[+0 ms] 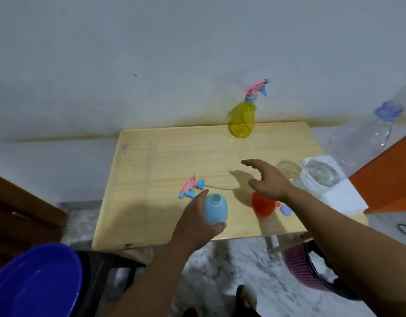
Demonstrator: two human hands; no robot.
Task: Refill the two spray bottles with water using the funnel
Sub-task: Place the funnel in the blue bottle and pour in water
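Observation:
My left hand (197,221) grips an open light blue spray bottle (216,208) near the front of the wooden table (165,152). Its pink and blue spray head (191,186) lies on the table just left of it, with its tube stretching to the right. My right hand (266,179) hovers open, fingers spread, above a red funnel (263,205) that stands on the table. A yellow spray bottle (243,117) with its spray head on stands at the table's far edge. A clear container of water (316,177) sits at the right.
A large clear plastic bottle (366,138) with a blue cap leans at the right. A small lilac cap (286,210) lies beside the funnel. A blue basin (35,284) is at lower left, a pink basket (300,266) on the floor at right, an orange surface (387,179) at right.

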